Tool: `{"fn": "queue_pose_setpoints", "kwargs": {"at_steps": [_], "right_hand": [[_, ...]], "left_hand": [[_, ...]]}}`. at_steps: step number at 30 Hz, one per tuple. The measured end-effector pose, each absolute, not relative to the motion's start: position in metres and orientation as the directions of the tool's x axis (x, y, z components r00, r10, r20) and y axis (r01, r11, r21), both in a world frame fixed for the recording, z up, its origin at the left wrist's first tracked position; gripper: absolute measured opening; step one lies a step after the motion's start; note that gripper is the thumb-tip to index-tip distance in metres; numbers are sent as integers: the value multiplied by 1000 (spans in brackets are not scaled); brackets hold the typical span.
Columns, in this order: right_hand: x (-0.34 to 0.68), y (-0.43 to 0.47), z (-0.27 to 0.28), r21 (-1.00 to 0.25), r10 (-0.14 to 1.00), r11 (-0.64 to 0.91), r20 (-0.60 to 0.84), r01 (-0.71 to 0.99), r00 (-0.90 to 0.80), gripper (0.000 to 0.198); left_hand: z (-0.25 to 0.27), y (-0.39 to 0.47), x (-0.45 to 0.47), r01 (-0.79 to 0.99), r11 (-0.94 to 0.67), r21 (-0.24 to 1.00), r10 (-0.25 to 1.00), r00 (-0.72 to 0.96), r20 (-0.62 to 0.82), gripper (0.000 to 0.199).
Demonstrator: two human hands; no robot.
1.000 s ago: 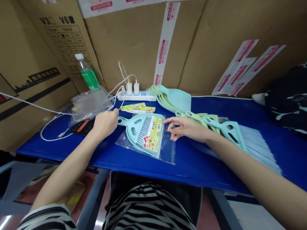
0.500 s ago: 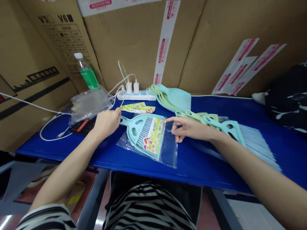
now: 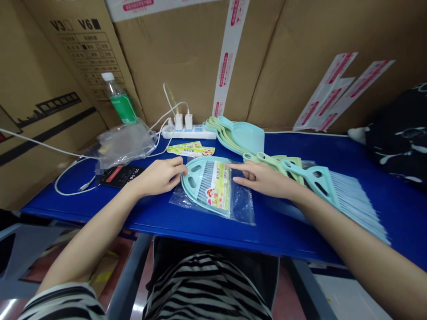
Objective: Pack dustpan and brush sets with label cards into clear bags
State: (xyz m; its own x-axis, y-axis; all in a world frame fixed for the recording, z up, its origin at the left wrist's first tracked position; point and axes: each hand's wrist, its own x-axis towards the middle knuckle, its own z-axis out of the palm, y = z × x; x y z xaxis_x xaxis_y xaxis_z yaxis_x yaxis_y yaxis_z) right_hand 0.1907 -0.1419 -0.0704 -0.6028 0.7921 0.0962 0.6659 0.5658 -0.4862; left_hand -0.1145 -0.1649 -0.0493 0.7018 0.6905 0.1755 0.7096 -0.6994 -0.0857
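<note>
A light-blue dustpan (image 3: pixel 194 194) with a matching brush (image 3: pixel 206 178) laid in it rests on the table, inside a clear plastic bag (image 3: pixel 243 209). A yellow-green printed card (image 3: pixel 220 184) lies over the bristles. My left hand (image 3: pixel 162 176) is closed around the handle end, which it hides, with the fingertips at the dustpan's neck. At the bag's other end, my right hand (image 3: pixel 258 178) has its index finger stretched out to the card's upper corner. Its thumb is apart and the other fingers are curled, with nothing visible held.
Several dustpans (image 3: pixel 248 135) are stacked at the back, with green and blue brushes (image 3: pixel 353 200) to the right. Spare cards (image 3: pixel 190 150) lie before a power strip (image 3: pixel 203 133). On the left are a phone (image 3: pixel 122 176), plastic bags (image 3: pixel 128 142), a bottle (image 3: pixel 122 104) and white cables.
My left hand has moved right along the handle to the dustpan's neck. The bagged set has shifted slightly right and turned a little. My right hand's index finger stays by the card.
</note>
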Motion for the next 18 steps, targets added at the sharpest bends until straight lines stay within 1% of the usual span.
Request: {"fn": "queue_pose_setpoints", "kwargs": {"at_steps": [6, 11, 15, 18], "right_hand": [[188, -144, -77, -430, 805, 559, 76, 709, -588, 61], [188, -142, -78, -365, 798, 577, 58, 731, -600, 53], [188, -144, -78, -308, 811, 574, 84, 759, -579, 58], [186, -147, -79, -265, 820, 566, 76, 781, -568, 62]], "left_hand": [[-49, -164, -118, 700, -713, -47, 688, 711, 143, 33], [-52, -161, -119, 682, -730, -30, 670, 725, 160, 34], [-54, -159, -119, 695, -716, -59, 678, 713, 177, 30], [-55, -158, -118, 706, -702, -90, 685, 704, 187, 28]]}}
